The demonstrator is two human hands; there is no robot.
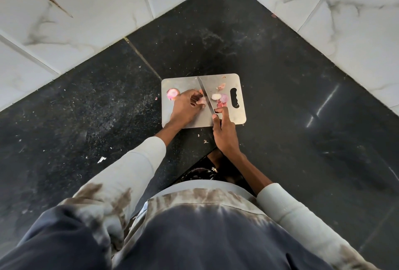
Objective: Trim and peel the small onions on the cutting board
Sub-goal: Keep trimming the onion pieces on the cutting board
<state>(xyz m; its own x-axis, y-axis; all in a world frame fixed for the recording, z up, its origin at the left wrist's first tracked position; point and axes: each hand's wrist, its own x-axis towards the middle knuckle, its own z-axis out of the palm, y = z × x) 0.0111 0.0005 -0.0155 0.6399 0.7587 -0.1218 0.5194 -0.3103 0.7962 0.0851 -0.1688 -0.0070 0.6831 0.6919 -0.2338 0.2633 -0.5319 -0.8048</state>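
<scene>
A steel cutting board (183, 82) lies on the black counter. My left hand (185, 107) pins a small pink onion (201, 101) to the board with its fingertips. My right hand (224, 131) grips a knife (205, 94) by its handle; the blade runs diagonally across the board and rests against the right side of that onion. A peeled onion (172, 93) lies at the board's left edge, just behind my left hand. Two more onion pieces (220, 97) sit right of the blade, with pink skin scraps (220, 104) in front of them.
The black stone counter (280, 96) forms a corner bounded by white marbled tile walls (86, 21). Small peel bits (101, 159) are scattered on the counter. The board's handle slot (234, 98) is at its right side. The counter's inner edge sits just below the board.
</scene>
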